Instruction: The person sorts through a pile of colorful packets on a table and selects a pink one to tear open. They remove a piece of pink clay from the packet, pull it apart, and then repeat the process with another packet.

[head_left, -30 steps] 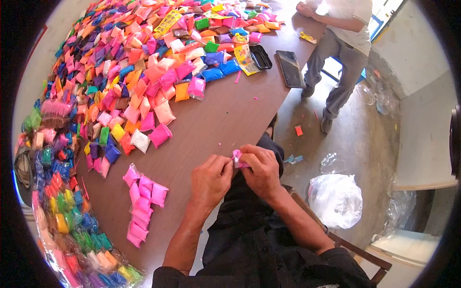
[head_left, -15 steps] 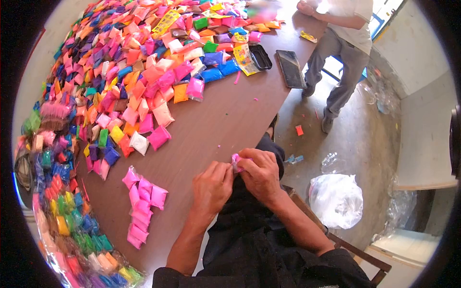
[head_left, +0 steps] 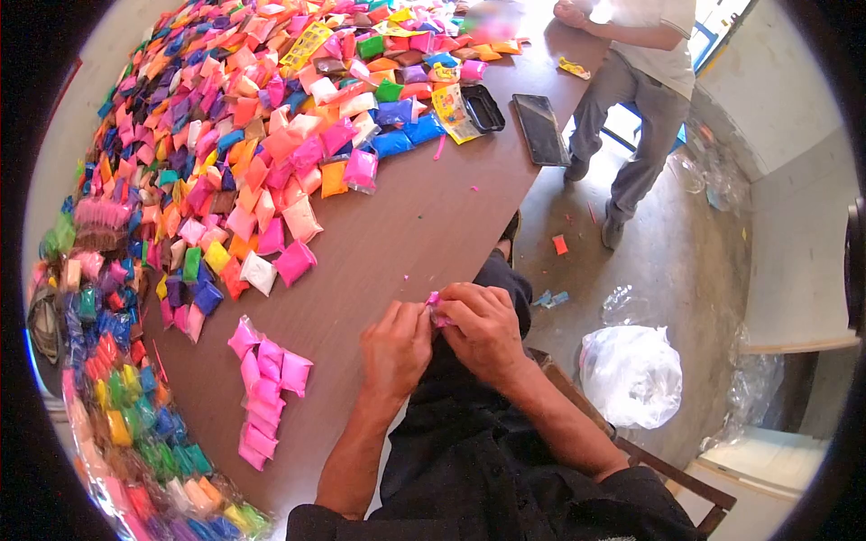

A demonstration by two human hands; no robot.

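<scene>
Over my lap at the table edge, both hands are closed on a small pink packet (head_left: 436, 309), mostly hidden by the fingers. My left hand (head_left: 397, 347) pinches its left side, knuckles up. The fingers of my right hand (head_left: 484, 330) grip it from the right, close against the left fingertips. To the left on the brown table (head_left: 361, 252), several pink packets (head_left: 264, 388) lie in a joined cluster. Whether the packet in my hands is torn cannot be made out.
A large heap of coloured packets (head_left: 244, 153) covers the table's far left. Near the right edge lie a black tray (head_left: 484, 108) and a dark tablet-like device (head_left: 541, 129). A person (head_left: 631, 108) stands beyond the table. A white plastic bag (head_left: 630, 377) sits on the floor at right.
The view has shifted slightly. My fingers have moved a little on the pink packet, and less of it shows between them. Both hands keep hold of it.
</scene>
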